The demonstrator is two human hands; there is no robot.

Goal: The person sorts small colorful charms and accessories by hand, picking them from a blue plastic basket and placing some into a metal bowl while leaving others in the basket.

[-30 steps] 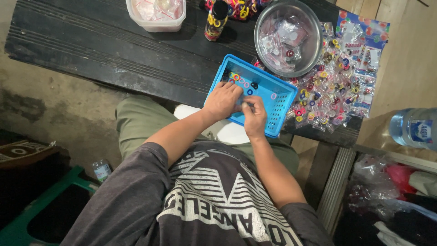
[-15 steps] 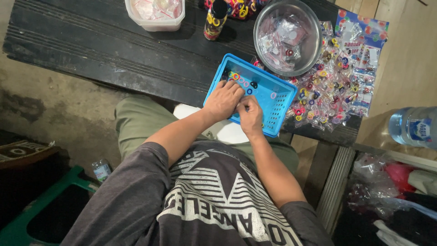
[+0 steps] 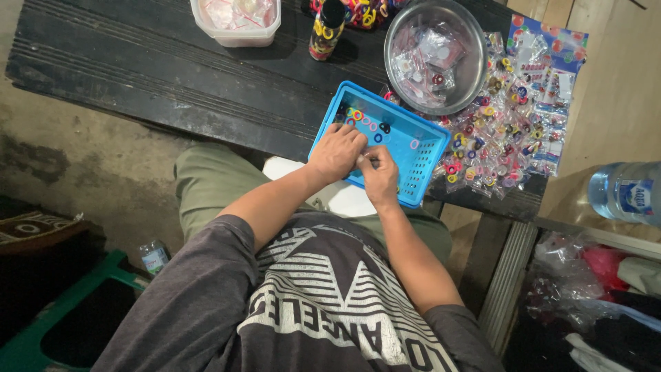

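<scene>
The rings (image 3: 365,124) lie loose in the blue basket (image 3: 420,162) at the near edge of the surface (image 3: 138,69), partly overhanging my lap. My left hand (image 3: 336,153) and right hand (image 3: 379,176) meet inside it, fingers pinched together; on what, I cannot tell. Leaning on the near rim could tip the basket and scatter rings.

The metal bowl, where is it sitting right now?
In the head view, the metal bowl sits on the dark table, toward the upper right, just beyond the blue basket and beside the pile of small packets.
</scene>
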